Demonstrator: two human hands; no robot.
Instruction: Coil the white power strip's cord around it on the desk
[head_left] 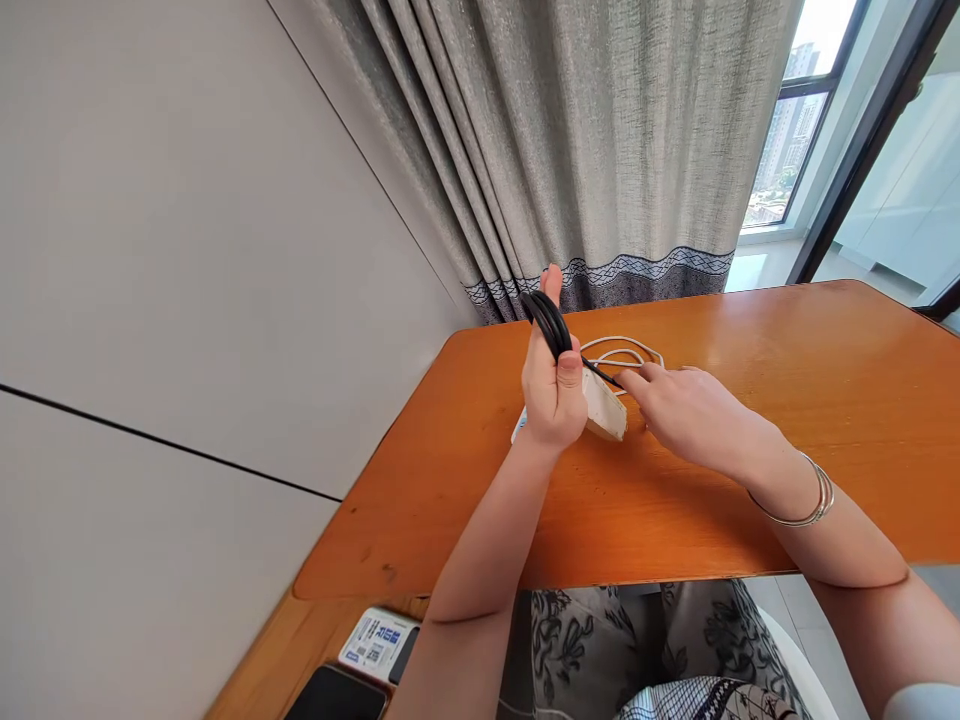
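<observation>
Several loops of black cable [551, 325] are wound around my left hand [553, 390], which is raised over the table with its thumb lying against the coil. From the coil a stretch of the same cable runs right to my right hand [675, 410], whose fingers pinch it low above the tabletop. Behind and right of my left wrist sits a white block-shaped object [604, 408], partly hidden by that hand. A thin white cable [626, 343] lies in loose loops on the table, just beyond my right fingers.
The orange-brown wooden table [810, 400] spans the view. A white panelled surface [225, 250] borders it at left, and a grey curtain [622, 150] hangs behind. Lower left, a black phone-like slab [335, 695] and a white printed package [377, 642] lie on a wooden surface below.
</observation>
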